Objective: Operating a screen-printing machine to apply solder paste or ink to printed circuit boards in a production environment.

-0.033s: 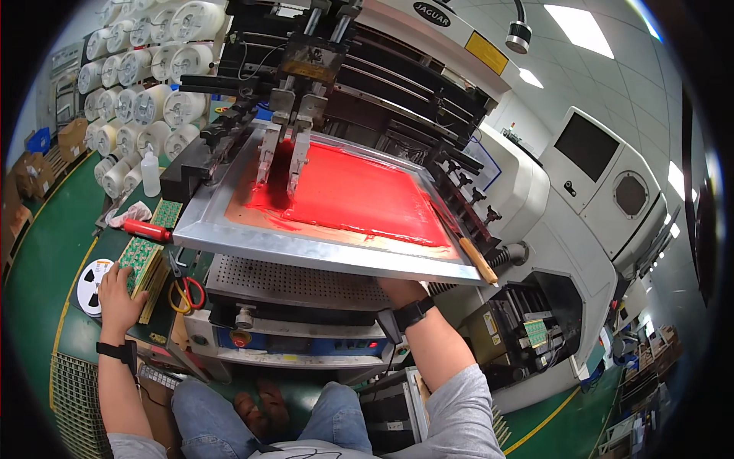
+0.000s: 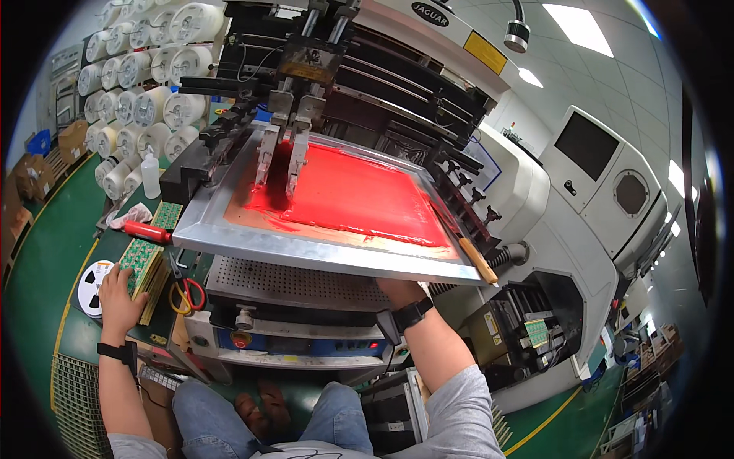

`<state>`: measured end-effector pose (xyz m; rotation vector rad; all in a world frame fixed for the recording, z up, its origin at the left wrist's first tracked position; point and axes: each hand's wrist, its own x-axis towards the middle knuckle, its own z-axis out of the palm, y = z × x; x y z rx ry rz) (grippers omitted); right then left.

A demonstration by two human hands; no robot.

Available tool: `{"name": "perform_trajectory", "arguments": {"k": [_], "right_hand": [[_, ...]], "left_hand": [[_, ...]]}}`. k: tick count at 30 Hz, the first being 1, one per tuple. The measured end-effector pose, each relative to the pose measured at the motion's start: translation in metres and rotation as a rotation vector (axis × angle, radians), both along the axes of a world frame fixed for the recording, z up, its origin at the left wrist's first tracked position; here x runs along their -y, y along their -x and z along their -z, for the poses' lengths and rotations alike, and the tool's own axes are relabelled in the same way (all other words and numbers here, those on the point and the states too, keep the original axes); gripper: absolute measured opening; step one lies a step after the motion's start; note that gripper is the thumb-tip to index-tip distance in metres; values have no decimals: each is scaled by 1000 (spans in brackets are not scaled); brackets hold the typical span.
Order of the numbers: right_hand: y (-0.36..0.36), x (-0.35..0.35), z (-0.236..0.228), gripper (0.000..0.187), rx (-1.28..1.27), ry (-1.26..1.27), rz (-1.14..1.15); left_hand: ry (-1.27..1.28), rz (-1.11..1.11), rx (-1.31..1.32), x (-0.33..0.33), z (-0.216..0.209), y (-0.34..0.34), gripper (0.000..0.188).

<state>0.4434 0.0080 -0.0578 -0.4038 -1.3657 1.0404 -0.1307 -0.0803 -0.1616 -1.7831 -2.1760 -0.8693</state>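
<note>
My left hand (image 2: 122, 303) rests against the near left side of a stack of green circuit boards (image 2: 143, 264), fingers stretched out and slightly apart. A white component reel (image 2: 89, 289) lies just left of it. My right hand (image 2: 399, 291) reaches beneath a metal-framed printing screen (image 2: 329, 258), over the perforated metal plate (image 2: 283, 280); the screen hides its fingers. Thick red paste (image 2: 359, 187) covers much of the screen's mesh. The squeegee holders (image 2: 294, 172) of the printing machine stand down in the paste at the left.
Red-and-yellow-handled scissors (image 2: 188, 294) and a red tube (image 2: 147, 231) lie near the boards. A wooden-handled spatula (image 2: 478, 260) rests on the screen's right edge. A white squeeze bottle (image 2: 150, 177) stands behind the boards. Large reels (image 2: 149, 107) fill a rack at far left.
</note>
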Motion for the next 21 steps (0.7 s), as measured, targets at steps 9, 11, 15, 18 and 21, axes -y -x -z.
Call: {"name": "perform_trajectory", "arguments": {"k": [9, 11, 15, 18, 21], "right_hand": [[-47, 33, -4, 47, 410, -172, 497], [-102, 34, 0, 46, 523, -123, 669], [-143, 66, -13, 30, -212, 127, 804], [-198, 97, -9, 8, -9, 253, 1119], [-229, 121, 9, 5, 135, 327, 1155]], "left_hand": [[59, -20, 11, 6, -3, 3, 64], [64, 1, 8, 0, -8, -1, 65], [93, 1, 10, 2, -8, 5, 68], [120, 30, 10, 2, -11, 10, 70], [170, 77, 4, 0, -10, 15, 73]]}}
